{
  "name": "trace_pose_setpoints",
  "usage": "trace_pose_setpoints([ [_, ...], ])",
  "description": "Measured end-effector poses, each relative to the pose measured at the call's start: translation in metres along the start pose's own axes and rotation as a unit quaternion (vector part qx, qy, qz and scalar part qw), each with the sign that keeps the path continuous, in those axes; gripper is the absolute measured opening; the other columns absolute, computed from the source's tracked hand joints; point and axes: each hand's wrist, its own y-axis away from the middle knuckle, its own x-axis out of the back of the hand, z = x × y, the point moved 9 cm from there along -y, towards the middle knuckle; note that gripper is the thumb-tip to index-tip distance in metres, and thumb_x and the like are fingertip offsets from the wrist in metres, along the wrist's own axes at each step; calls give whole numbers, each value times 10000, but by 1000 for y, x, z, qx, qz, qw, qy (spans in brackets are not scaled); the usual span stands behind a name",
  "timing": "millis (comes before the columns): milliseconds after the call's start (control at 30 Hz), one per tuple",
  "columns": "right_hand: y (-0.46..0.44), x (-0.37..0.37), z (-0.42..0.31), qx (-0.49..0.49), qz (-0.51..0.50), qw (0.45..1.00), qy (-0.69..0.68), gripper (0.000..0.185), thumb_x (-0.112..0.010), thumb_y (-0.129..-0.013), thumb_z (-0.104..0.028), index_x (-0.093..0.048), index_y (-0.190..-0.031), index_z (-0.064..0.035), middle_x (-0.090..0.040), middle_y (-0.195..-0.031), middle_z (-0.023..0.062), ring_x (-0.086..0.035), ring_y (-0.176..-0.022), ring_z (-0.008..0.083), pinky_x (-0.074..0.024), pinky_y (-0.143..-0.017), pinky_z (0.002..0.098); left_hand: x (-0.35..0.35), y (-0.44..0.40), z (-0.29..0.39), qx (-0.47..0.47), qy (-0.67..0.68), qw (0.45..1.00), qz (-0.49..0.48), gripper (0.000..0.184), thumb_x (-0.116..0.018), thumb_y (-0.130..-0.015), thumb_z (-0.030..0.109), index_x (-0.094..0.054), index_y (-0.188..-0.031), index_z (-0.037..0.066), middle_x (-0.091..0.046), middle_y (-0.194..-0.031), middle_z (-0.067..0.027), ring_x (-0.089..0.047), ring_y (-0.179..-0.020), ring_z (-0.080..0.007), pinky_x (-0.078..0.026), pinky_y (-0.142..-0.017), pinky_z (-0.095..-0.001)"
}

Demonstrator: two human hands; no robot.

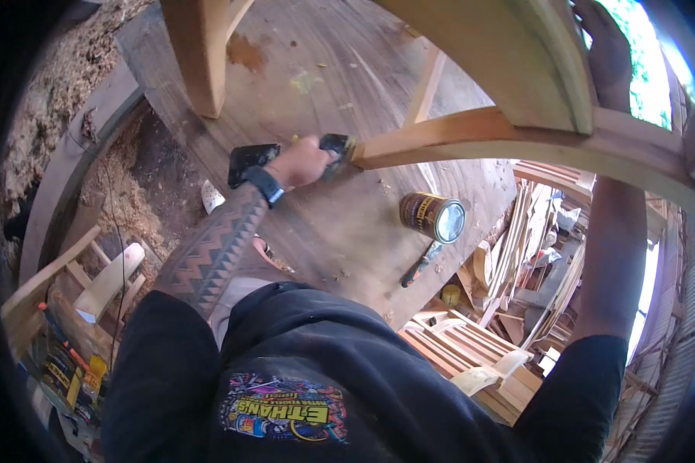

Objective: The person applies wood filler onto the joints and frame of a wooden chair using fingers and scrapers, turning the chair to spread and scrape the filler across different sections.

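Observation:
My left hand [305, 162], with a watch on its wrist, is closed around a small dark tool [336, 148] at the end of a curved wooden rail [440, 137]. What kind of tool it is cannot be made out. A flat black object [251, 160] lies just beside that hand. At the upper right, my right hand [608, 58] holds the wooden frame [510, 54], its fingertips partly hidden. An open tin [432, 217] stands on the wooden tabletop [316, 231], and a putty knife [422, 264] lies beside it.
A wooden leg [197, 58] comes down onto the tabletop at the upper left. Slatted wooden pieces [463, 347] and stacked offcuts [517, 239] are at the lower right. Sawdust [123, 193] covers the ground at the left, near another wooden frame [77, 270].

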Motion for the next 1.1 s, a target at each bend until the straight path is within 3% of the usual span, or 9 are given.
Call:
trace_pose_setpoints([
  [67,-8,3,-35,-98,-4,995,26,179,-710,-960,-141,-710,-1077,-6,-715,-1002,77,-672,-912,198,-547,-819,348,-16,-7,-11,-26,9,1000,-12,268,-605,-993,115,-676,-1206,-32,-741,-1025,-52,-673,-873,-153,-547,-804,-320],
  [167,1,-15,31,-71,-49,996,-33,254,-646,-1006,-178,-681,-1182,2,-708,-1105,90,-669,-991,197,-537,-878,342,-23,-2,9,19,-8,999,-34,293,-579,-987,91,-671,-1236,-33,-738,-1032,-59,-662,-895,-142,-534,-813,-314],
  [267,2,-21,55,-100,-55,990,-79,266,-633,-1015,-181,-676,-1202,2,-707,-1114,97,-670,-997,198,-534,-886,339,-38,-15,11,-102,-62,992,-42,323,-578,-973,81,-667,-1262,-34,-740,-1065,-89,-665,-957,-133,-535,-864,-308],
  [367,3,-23,63,-105,-65,988,-88,277,-620,-1024,-184,-671,-1223,3,-706,-1124,103,-670,-1003,199,-531,-894,336,-51,-12,10,-90,77,992,-37,357,-586,-964,88,-656,-1292,-35,-736,-1120,-116,-662,-1020,-127,-531,-923,-303],
  [467,4,-23,66,-114,-67,986,-97,289,-607,-1034,-186,-667,-1244,3,-705,-1134,110,-671,-1009,200,-528,-902,333,-51,14,60,-102,41,993,-40,380,-586,-962,90,-648,-1321,-18,-724,-1209,-136,-669,-1077,-146,-526,-964,-308],
  [700,9,-20,62,-167,-65,975,-130,317,-577,-1056,-192,-655,-1292,4,-703,-1157,125,-673,-1024,202,-522,-920,326,-62,61,161,-250,-87,963,54,377,-583,-956,103,-640,-1302,-33,-665,-1153,-260,-654,-1086,-411,-528,-960,-449],
  [933,14,-25,89,-193,-71,965,-165,346,-547,-1078,-198,-644,-1340,5,-700,-1180,140,-674,-1038,205,-515,-938,319,-59,95,180,-349,-66,928,111,388,-565,-995,145,-615,-1337,-33,-653,-1236,-285,-637,-1151,-421,-502,-1022,-482],
  [1033,7,-22,91,-62,-83,991,-84,321,-581,-1050,-140,-647,-1332,-2,-700,-1177,148,-684,-990,215,-538,-877,321,-26,56,110,-173,-30,983,57,349,-552,-1003,167,-660,-1283,-11,-725,-974,-183,-706,-882,-243,-561,-831,-382],
  [1100,12,-16,80,-37,-94,994,-49,314,-602,-1032,-109,-650,-1323,-2,-703,-1177,143,-687,-977,217,-547,-856,324,-13,9,34,-45,-57,996,46,329,-570,-996,158,-677,-1251,-21,-719,-929,-100,-655,-795,-147,-545,-740,-329],
])
